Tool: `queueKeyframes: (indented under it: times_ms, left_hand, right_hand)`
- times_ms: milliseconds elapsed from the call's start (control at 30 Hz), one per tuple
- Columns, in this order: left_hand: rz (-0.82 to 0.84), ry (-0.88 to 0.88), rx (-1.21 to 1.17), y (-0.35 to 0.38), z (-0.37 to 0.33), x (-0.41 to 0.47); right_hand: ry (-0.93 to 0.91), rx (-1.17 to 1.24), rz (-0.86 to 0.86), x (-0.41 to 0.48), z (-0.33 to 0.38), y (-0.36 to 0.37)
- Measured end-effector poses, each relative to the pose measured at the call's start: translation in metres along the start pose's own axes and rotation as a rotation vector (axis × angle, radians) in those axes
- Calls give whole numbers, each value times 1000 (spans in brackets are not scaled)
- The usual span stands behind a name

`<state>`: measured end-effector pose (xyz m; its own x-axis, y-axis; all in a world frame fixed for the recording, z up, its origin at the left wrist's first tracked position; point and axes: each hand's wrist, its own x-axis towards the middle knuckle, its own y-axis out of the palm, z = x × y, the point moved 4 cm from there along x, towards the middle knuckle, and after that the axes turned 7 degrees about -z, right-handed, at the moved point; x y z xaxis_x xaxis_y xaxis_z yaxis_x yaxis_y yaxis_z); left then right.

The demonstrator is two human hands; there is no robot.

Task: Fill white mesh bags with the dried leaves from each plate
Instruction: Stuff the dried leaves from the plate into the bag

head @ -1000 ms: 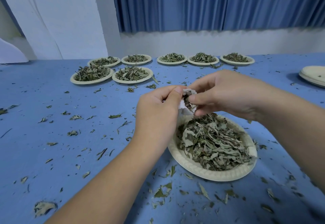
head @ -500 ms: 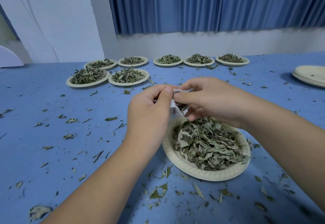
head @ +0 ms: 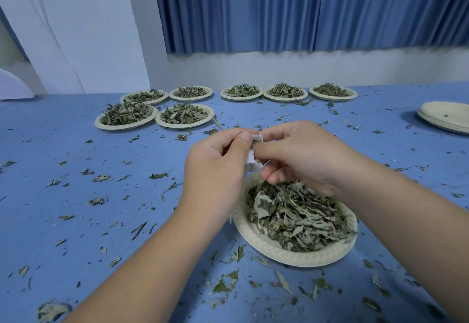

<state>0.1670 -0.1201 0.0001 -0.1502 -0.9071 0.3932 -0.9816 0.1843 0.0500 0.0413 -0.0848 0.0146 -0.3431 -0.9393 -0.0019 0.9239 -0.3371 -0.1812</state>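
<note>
Both hands [head: 253, 160] now pinching the white mesh bag [head: 252, 162] shut above near plate [head: 291, 254]; leaves no longer visible inside, filling apparently paused.

One head-worn camera looks forward and down, close over the table [head: 50, 221] toward the curtain [head: 304, 8].
</note>
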Motion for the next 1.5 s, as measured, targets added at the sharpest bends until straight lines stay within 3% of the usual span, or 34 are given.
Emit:
queueKeyframes:
  times_ms: [167, 333, 467, 633, 767, 900, 1033, 1200, 1400, 1500]
  left_hand:
    - [3, -40, -70, -1, -2, 1]
    - [26, -67, -161, 0, -8, -2]
    - [68, -59, -141, 3, -10, -4]
    - [10, 181, 226, 3, -17, -9]
    - [-90, 398, 522, -8, -19, -2]
    - [-129, 474, 621, -15, -18, 5]
    - [-60, 429, 549, -12, -19, 3]
    - [-25, 330, 433, -6, -20, -1]
    - [58, 415, 654, -7, -18, 3]
    - [57, 413, 682, -11, -14, 5]
  right_hand:
    - [50, -39, -3, 6, -1, 0]
    - [164, -36, 183, 1, -2, 11]
    - [99, -133, 45, 5, 4, 9]
    - [-10, -455, -86, 12, 6, 9]
    - [28, -256, 4, 7, 4, 6]
    - [117, -134, 112, 4, 4, 5]
    - [45, -120, 75, 5, 6, 8]
    - [-20, -324, -91, 17, 1, 12]
    - [-112, -358, -113, 7, 1, -5]
    - [-272, -584, -178, -12, 2, -25]
